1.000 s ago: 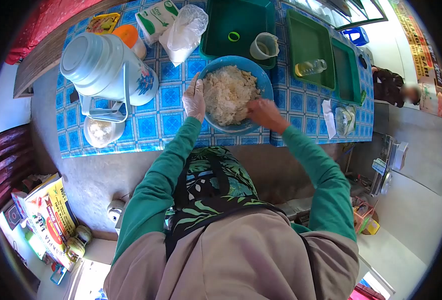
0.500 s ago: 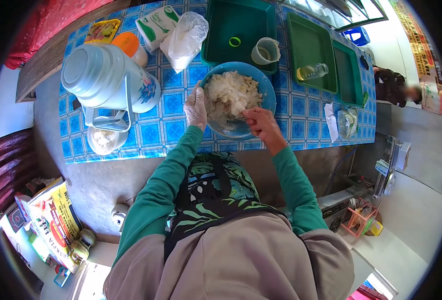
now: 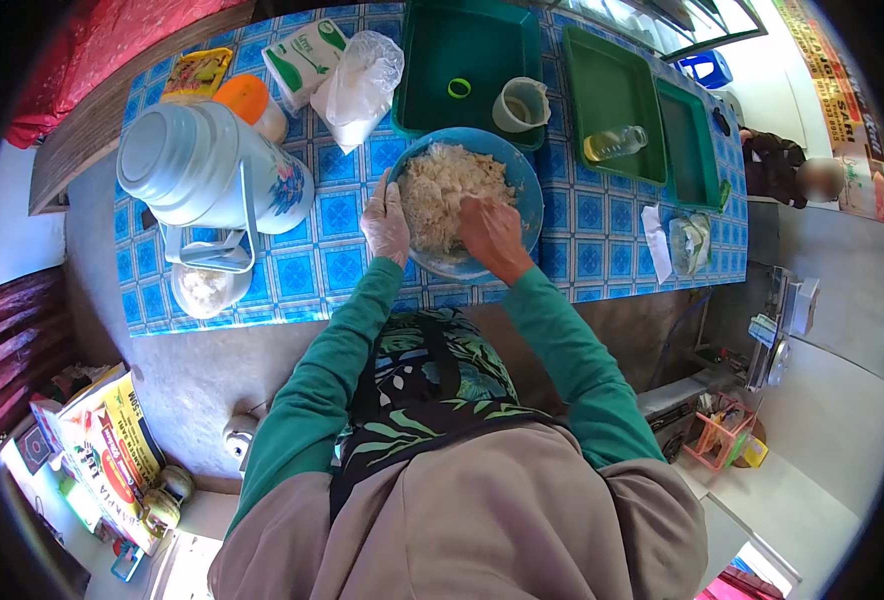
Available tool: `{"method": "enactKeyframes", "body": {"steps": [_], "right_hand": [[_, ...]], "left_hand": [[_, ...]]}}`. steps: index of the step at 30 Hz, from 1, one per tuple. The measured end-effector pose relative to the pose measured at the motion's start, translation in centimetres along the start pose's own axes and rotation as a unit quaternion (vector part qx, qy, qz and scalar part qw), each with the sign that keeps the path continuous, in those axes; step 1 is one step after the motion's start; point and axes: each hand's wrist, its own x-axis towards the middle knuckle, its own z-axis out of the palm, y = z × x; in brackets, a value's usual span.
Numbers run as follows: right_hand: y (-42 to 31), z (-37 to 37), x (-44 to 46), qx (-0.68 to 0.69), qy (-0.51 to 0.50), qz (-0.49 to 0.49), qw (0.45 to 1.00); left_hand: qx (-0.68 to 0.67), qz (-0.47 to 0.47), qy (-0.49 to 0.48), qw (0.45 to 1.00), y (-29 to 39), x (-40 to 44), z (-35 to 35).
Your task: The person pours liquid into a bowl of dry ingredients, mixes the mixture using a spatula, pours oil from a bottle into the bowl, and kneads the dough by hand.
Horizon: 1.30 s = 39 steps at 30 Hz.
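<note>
A blue bowl [image 3: 532, 200] on the table holds a pale, crumbly flour mixture [image 3: 452, 185] with white powder on top. My left hand [image 3: 386, 228], in a clear plastic glove, grips the bowl's left rim. My right hand [image 3: 494, 236] appears bare and is closed over the mixture, inside the bowl. Its fingers are bent together, and whatever they hold is hidden beneath them. Just behind the bowl stands a translucent measuring cup [image 3: 514, 106].
Left on the checked tablecloth [image 3: 342, 265] stand a large thermos [image 3: 212, 165] and a small bowl of white powder [image 3: 205, 288]. A bag of white powder [image 3: 360, 85] is behind. Green trays [image 3: 612, 85] line the back, one holding a glass jar [image 3: 616, 144]. Another person [image 3: 777, 165] is far right.
My right hand has moved left and inward, from the bowl's near right side to over the middle of the mixture. My left hand stays at the rim. The view has shifted slightly.
</note>
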Motion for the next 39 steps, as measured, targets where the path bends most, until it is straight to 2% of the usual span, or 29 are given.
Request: {"method": "enactKeyframes", "body": {"steps": [4, 6, 9, 11, 13, 16, 19, 21, 22, 24, 25, 26, 27, 30, 31, 33, 37, 39], "right_hand": [[2.2, -6.1, -1.3, -0.072, -0.034, -0.039, 0.996], [1.6, -9.7, -1.8, -0.132, -0.055, 0.023, 0.990], [2.2, -9.3, -2.6, -0.140, -0.018, -0.015, 0.990], [2.5, -8.3, -2.5, -0.179, -0.011, 0.005, 0.984], [2.6, -6.9, -2.4, -0.212, -0.011, 0.032, 0.977], [4.3, -4.8, -0.3, -0.186, -0.012, 0.047, 0.981], [6.4, -2.7, 2.7, -0.128, 0.015, -0.012, 0.992], [7.3, -2.9, 5.3, -0.054, -0.039, -0.126, 0.990], [7.5, -2.8, 6.9, -0.053, -0.039, -0.127, 0.990], [7.8, -2.6, 9.9, -0.056, -0.127, -0.204, 0.969], [7.4, -2.3, 10.7, -0.057, -0.126, -0.206, 0.969], [6.6, -1.8, 11.6, -0.031, -0.136, -0.257, 0.956], [6.1, -1.3, 12.1, -0.002, -0.144, -0.309, 0.940], [5.5, -0.8, 11.9, -0.028, -0.130, -0.375, 0.918], [5.1, -1.8, 10.9, -0.029, -0.129, -0.375, 0.918], [4.6, -4.3, 8.0, -0.122, -0.170, -0.372, 0.904], [4.0, -6.4, 1.2, -0.122, -0.097, -0.369, 0.916], [3.8, -8.9, -1.0, -0.083, -0.047, -0.260, 0.961]], "left_hand": [[-0.010, -0.008, 0.019, 1.000, -0.1, -0.2, -0.1], [0.006, -0.022, -0.015, 1.000, -0.8, -0.5, -0.2], [0.001, -0.073, 0.015, 0.997, 1.8, -2.3, -0.1], [-0.015, -0.044, 0.049, 0.998, 0.2, -2.3, 0.3], [0.068, 0.001, 0.076, 0.995, 0.1, -2.7, 0.3], [0.070, -0.015, 0.063, 0.995, 0.4, -2.7, 0.2], [0.081, 0.007, 0.070, 0.994, 0.4, -3.0, 0.0], [0.096, 0.027, 0.078, 0.992, 0.3, -2.6, 0.2], [0.092, 0.024, 0.082, 0.992, 0.1, -2.6, 0.3], [0.086, 0.020, 0.084, 0.992, 0.0, -2.8, 0.5], [0.070, -0.009, 0.083, 0.994, 0.2, -2.7, 0.7], [0.054, -0.036, 0.084, 0.994, 0.3, -2.4, 0.7], [0.054, -0.033, 0.089, 0.994, 0.3, -2.2, 0.8], [0.101, -0.021, 0.076, 0.992, 0.4, -2.3, 0.3], [0.100, -0.020, 0.077, 0.992, 0.1, -2.4, 0.3], [-0.033, -0.019, 0.090, 0.995, -0.3, -2.0, 0.9], [-0.004, -0.029, 0.073, 0.997, -0.6, -2.1, 0.5], [0.014, -0.015, 0.085, 0.996, -0.6, -2.5, 0.6]]}}
